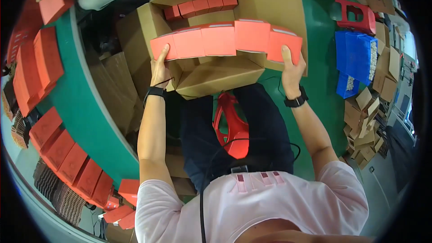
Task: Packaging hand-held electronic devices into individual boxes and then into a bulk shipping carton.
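Hands press inward on a row of red boxes (227,39): left hand (159,69) grips its left end, right hand (291,68) its right end. Row is held above an open cardboard carton (216,74), where more red boxes (202,6) already lie.

A row of flat boxes (225,39) hangs between the two hands, the left hand (159,69) at its left end, the right hand (291,68) at its right end. Just beyond and below it stands an open carton (211,74), with another row of boxes (201,5) inside at its far side. More boxes (67,159) lie along the curved tabletop (85,108) at left. Bins (355,54) sit on the floor at right, and a stool (231,126) stands near, between the person's legs.
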A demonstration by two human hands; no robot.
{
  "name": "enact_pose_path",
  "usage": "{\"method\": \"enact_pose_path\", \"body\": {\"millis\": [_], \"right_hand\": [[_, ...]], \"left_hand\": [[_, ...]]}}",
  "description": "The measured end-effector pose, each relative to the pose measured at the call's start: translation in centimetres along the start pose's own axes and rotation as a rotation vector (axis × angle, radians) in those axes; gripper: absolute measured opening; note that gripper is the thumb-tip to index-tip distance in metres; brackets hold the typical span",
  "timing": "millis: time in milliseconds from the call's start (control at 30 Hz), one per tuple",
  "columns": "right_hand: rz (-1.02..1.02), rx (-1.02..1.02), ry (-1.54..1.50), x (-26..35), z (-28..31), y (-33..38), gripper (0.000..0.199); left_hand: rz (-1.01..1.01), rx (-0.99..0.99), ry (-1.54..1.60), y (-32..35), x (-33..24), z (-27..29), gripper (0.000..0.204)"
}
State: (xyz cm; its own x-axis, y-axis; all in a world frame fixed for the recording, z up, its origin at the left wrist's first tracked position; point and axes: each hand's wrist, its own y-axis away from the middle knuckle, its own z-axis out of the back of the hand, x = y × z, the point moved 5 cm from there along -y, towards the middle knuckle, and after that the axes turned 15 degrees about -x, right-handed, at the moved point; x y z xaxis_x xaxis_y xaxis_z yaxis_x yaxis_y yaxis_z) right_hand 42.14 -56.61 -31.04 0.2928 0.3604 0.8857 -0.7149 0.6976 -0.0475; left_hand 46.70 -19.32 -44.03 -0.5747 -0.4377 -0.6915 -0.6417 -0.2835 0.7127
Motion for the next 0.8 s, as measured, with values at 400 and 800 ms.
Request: {"method": "enact_pose_path", "body": {"millis": [400,800], "right_hand": [[-0.155,0.104,0.003,-16.8,-16.0,-6.5,0.043],[-0.545,0.156,0.013,-31.5,-24.8,-7.7,0.061]], "left_hand": [[0.129,-0.197,-0.114,-13.9,6.9,0.5,0.071],[0.191,-0.329,0.113,-25.2,16.0,-0.7,0.088]]}}
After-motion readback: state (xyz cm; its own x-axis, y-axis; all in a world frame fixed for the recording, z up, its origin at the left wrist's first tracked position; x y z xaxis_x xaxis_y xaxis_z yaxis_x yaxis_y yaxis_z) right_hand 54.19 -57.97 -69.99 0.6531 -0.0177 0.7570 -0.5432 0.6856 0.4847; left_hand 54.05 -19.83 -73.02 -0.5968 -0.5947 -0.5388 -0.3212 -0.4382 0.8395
